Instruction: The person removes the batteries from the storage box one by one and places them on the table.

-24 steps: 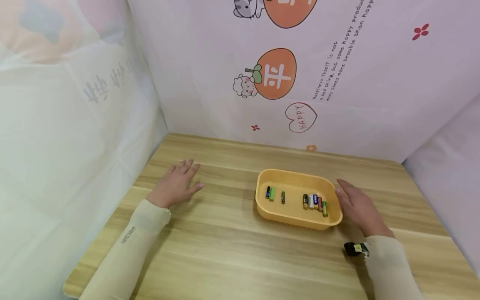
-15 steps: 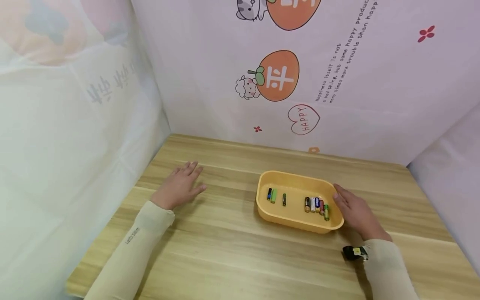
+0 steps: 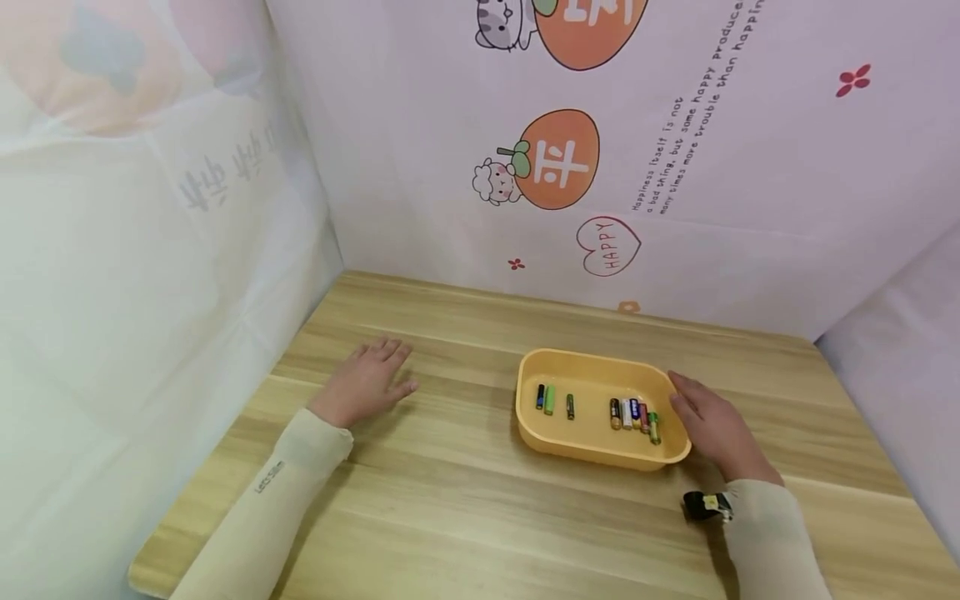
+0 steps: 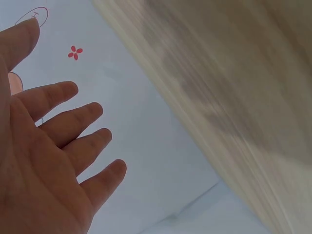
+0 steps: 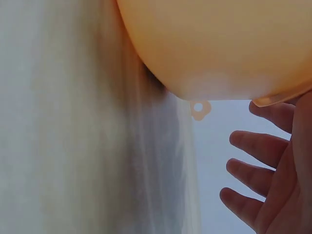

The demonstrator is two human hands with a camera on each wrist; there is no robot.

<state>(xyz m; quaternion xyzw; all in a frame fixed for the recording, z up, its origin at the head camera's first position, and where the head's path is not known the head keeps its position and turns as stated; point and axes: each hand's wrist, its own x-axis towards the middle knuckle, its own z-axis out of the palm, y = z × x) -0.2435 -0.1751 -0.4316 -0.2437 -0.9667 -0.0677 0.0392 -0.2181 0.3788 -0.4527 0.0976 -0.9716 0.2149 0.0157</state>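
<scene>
A yellow plastic tray [image 3: 585, 450] stands on the wooden table, right of the middle in the head view. In its right part lies a row of several batteries [image 3: 627, 414]. Towards its left are a dark battery [image 3: 540, 397], a light green battery [image 3: 550, 400] and a single small battery [image 3: 570, 407]. My right hand [image 3: 716, 425] is at the tray's right end, its fingers extended along the rim and touching it. In the left wrist view, my left hand [image 4: 48, 146] has its fingers spread and holds nothing. It hovers over the table's left side in the head view.
The wooden table [image 3: 450, 500] has a white printed cloth [image 3: 420, 167] hanging behind it and more white cloth on both sides. A small black device [image 3: 705, 505] is strapped at the right wrist.
The head view has shifted slightly, so the table and tray sit a little lower. My right hand has closed in on the tray's right rim. The batteries lie as before.
</scene>
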